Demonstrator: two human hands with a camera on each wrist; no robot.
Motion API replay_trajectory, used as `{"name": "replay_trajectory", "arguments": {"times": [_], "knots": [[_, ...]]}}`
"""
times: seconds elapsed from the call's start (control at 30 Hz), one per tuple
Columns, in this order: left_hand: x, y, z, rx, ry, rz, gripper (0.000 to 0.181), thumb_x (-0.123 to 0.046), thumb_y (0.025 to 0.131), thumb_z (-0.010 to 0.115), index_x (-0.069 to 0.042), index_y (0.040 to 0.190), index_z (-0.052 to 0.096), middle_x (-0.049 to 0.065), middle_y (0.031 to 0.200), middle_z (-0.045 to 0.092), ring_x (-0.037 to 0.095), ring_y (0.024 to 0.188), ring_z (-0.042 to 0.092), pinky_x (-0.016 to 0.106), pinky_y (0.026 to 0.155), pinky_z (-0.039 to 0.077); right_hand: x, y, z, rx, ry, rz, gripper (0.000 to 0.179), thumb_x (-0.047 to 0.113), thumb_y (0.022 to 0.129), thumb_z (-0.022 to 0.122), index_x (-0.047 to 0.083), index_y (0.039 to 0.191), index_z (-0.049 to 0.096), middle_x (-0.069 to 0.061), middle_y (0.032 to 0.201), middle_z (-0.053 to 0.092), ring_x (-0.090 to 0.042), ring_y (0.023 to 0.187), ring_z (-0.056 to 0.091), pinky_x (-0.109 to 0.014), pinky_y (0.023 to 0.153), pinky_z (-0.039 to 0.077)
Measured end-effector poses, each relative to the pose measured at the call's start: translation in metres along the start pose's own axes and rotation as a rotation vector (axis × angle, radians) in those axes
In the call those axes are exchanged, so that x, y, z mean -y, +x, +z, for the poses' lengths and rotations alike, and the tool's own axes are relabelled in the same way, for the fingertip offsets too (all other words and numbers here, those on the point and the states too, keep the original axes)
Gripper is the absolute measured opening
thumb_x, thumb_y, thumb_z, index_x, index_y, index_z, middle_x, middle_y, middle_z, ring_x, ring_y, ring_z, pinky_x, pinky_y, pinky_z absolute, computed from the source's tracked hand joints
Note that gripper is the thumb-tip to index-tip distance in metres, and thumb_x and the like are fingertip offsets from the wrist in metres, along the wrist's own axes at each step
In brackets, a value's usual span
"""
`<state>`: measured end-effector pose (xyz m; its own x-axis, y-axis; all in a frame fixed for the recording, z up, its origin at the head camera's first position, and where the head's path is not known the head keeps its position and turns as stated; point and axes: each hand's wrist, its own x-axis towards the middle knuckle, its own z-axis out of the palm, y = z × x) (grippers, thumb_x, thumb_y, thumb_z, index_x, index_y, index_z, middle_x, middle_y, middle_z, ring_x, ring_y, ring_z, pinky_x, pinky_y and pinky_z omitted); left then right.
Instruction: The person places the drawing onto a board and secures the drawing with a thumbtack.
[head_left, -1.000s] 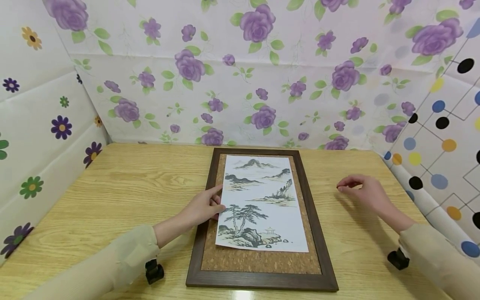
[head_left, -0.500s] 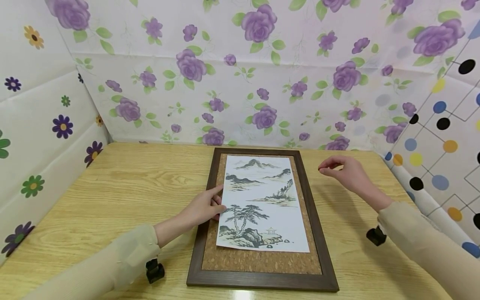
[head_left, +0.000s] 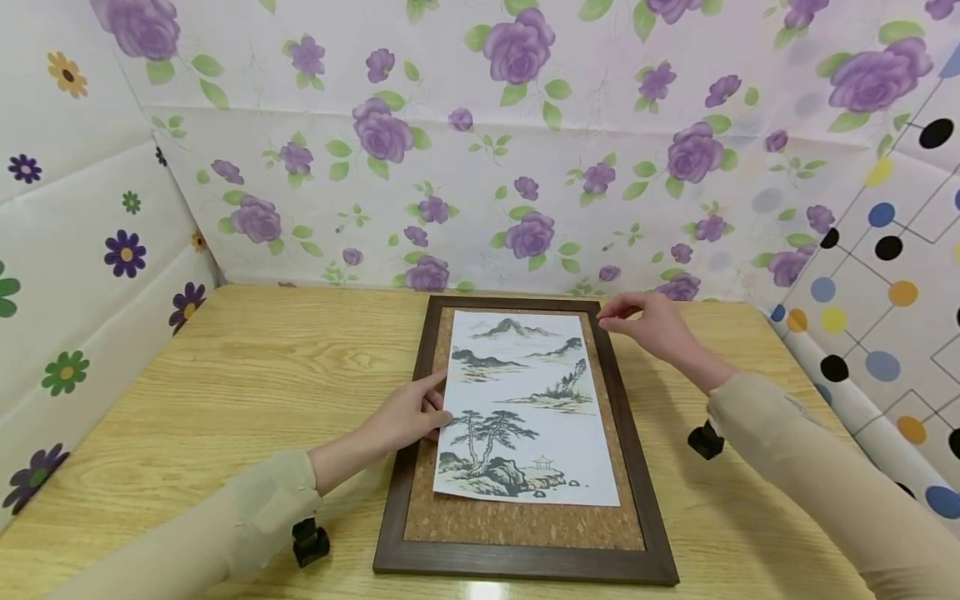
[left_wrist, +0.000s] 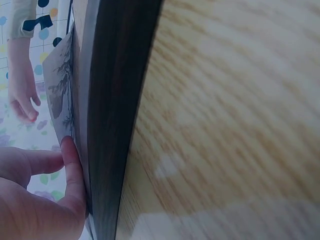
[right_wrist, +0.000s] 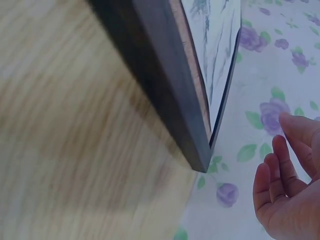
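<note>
A sheet printed with an ink landscape painting lies on the cork board inside a dark brown frame. My left hand holds the sheet's left edge, thumb on top and index finger along the margin. In the left wrist view, the painting stands slightly off the board near those fingers. My right hand is over the frame's far right corner, pinching a tiny red object whose kind is too small to tell. In the right wrist view, the right hand's fingertips are partly hidden.
The frame lies on a wood-grain table. A floral sheet hangs behind, with a flower-patterned sheet on the left and a dotted sheet on the right. Black wrist cameras sit under both sleeves.
My right hand has moved left and away from me, from the bare table on the right to the frame's far right corner, still pinching the red object. My left hand and the painting stay put.
</note>
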<state>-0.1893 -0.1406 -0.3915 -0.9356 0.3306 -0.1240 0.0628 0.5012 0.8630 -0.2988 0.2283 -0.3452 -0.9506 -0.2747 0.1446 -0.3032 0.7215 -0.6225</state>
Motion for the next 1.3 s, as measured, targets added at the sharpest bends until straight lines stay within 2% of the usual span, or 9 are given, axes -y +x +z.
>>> {"name": "replay_trajectory", "arguments": {"times": [0.23,0.6,0.7,0.83,0.93,1.13,1.3], "knots": [[0.001,0.000,0.000,-0.003,0.009,0.008,0.072,-0.002,0.092,0.062,0.003,0.154,0.027,0.012,0.091,0.059,0.012,0.068,0.059,0.029,0.063,0.059,0.007,0.018,0.009,0.037,0.041,-0.022,0.019,0.026,0.095,0.067,0.011,0.105,0.074,-0.011,0.106,0.070,-0.025,0.099,0.062,-0.034,0.082,0.046],[0.000,0.001,0.001,-0.012,0.015,-0.006,0.071,-0.001,0.091,0.062,0.003,0.154,0.028,0.011,0.092,0.059,0.012,0.068,0.059,0.029,0.063,0.059,0.024,0.039,0.024,0.058,0.080,-0.035,0.022,0.021,0.094,0.068,0.005,0.108,0.073,-0.013,0.106,0.071,-0.025,0.096,0.064,-0.028,0.076,0.049],[0.000,0.002,0.001,-0.010,0.016,-0.005,0.072,-0.001,0.091,0.062,0.003,0.154,0.028,0.011,0.092,0.059,0.012,0.069,0.059,0.029,0.064,0.059,0.026,0.044,0.027,0.069,0.106,-0.020,0.024,0.021,0.094,0.068,0.004,0.110,0.072,-0.013,0.106,0.070,-0.028,0.097,0.064,-0.031,0.079,0.051],[0.000,0.002,0.001,-0.010,0.012,-0.003,0.072,-0.001,0.092,0.062,0.003,0.154,0.027,0.011,0.092,0.059,0.012,0.070,0.059,0.029,0.064,0.060,0.028,0.051,0.031,0.088,0.160,0.005,0.023,0.021,0.095,0.067,0.005,0.111,0.071,-0.013,0.106,0.070,-0.036,0.100,0.064,-0.046,0.086,0.054],[0.000,0.002,0.000,-0.008,0.006,-0.002,0.072,-0.001,0.091,0.062,0.003,0.154,0.027,0.011,0.092,0.059,0.012,0.070,0.059,0.029,0.064,0.060,0.028,0.056,0.034,0.097,0.188,0.021,0.022,0.021,0.095,0.067,0.006,0.110,0.071,-0.013,0.105,0.069,-0.038,0.101,0.064,-0.052,0.090,0.053],[0.000,0.002,0.000,-0.010,0.004,0.003,0.072,0.000,0.091,0.062,0.003,0.154,0.027,0.011,0.091,0.058,0.012,0.071,0.058,0.029,0.064,0.060,0.021,0.067,0.041,0.090,0.230,0.044,0.022,0.022,0.094,0.068,0.007,0.110,0.072,-0.011,0.105,0.070,-0.025,0.093,0.065,-0.050,0.091,0.054],[0.001,0.001,0.000,-0.007,0.003,0.005,0.072,-0.001,0.091,0.062,0.003,0.154,0.028,0.011,0.091,0.058,0.012,0.071,0.058,0.029,0.064,0.059,0.016,0.076,0.049,0.107,0.284,0.085,0.024,0.025,0.094,0.068,0.009,0.111,0.072,-0.009,0.106,0.070,-0.036,0.106,0.062,-0.048,0.092,0.052]]}}
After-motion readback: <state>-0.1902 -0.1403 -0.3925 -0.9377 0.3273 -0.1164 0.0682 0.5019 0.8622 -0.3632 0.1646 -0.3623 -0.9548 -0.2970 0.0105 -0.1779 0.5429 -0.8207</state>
